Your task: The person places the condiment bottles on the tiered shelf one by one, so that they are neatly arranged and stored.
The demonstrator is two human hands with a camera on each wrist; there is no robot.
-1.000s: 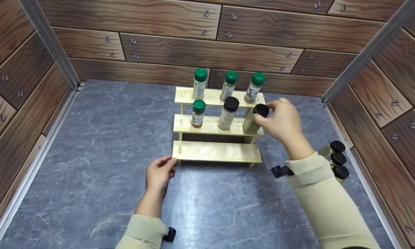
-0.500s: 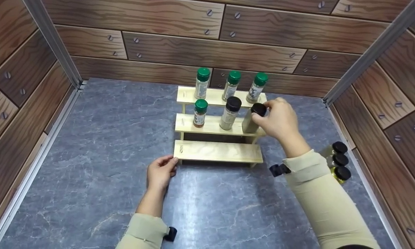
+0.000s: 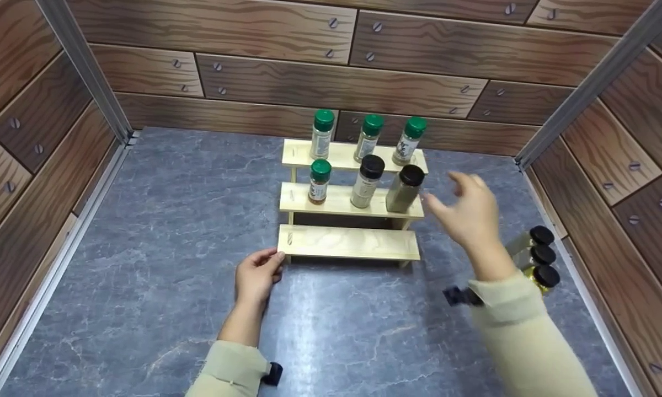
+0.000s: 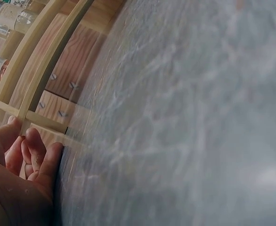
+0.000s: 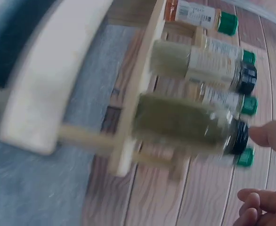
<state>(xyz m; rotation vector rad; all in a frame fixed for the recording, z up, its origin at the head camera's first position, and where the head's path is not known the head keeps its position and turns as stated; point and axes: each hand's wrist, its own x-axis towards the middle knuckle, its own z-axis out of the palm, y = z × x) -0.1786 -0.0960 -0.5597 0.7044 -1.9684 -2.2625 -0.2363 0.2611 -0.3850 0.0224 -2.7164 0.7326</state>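
Note:
A light wooden three-step spice rack stands on the table. My left hand pinches its front left corner; in the left wrist view the thumb lies against the shelf's end. On the middle step's right end stands a black-capped spice jar of greenish powder. My right hand is just right of that jar, thumb and fingers spread, holding nothing. Beside it on the same step are a paler black-capped jar and a small green-capped jar. The front step carries no jars.
Three green-capped jars stand on the top step, the middle one among them. Three more black-capped jars are lined up on the table at the right, by the side wall. A wood-patterned wall rises behind the rack.
My right hand has let go of the greenish jar on the middle step and drawn back to the right, fingers spreading. My left hand has stayed at the rack's corner.

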